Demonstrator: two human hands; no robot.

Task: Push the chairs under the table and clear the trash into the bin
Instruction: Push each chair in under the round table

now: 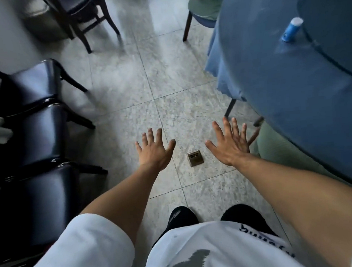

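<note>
Left hand [154,150]: held out over the floor, palm down, fingers straight and spread, holding nothing.
Right hand [230,145]: held out the same way, fingers straight and fanned wide, holding nothing; it hangs just beside the edge of the counter's cloth.
Counter [293,96]: round, at the right, covered by a blue cloth that drapes over its rim; a darker round disc lies on top of it.
Blue tube [291,30]: a small blue item with a white end, lying tilted on the cloth near the disc's edge; whether it carries a label cannot be made out.
Black chairs [35,130]: three glossy padded seats in a row at the left, touching side by side, well apart from the round counter.
Green chair [203,5]: at the far side, its seat partly tucked under the cloth.
Dark chair [83,8]: at the top left, standing apart on the floor.
Floor [126,84]: pale speckled tiles with thin joints.
Brass floor box [195,158]: a small square metal piece on the floor, between the two hands.
Shirt [210,254]: white, with a grey print and dark lettering seen upside down and cut off, not readable.
Shoes [182,217]: black, toes pointing forward.
</note>
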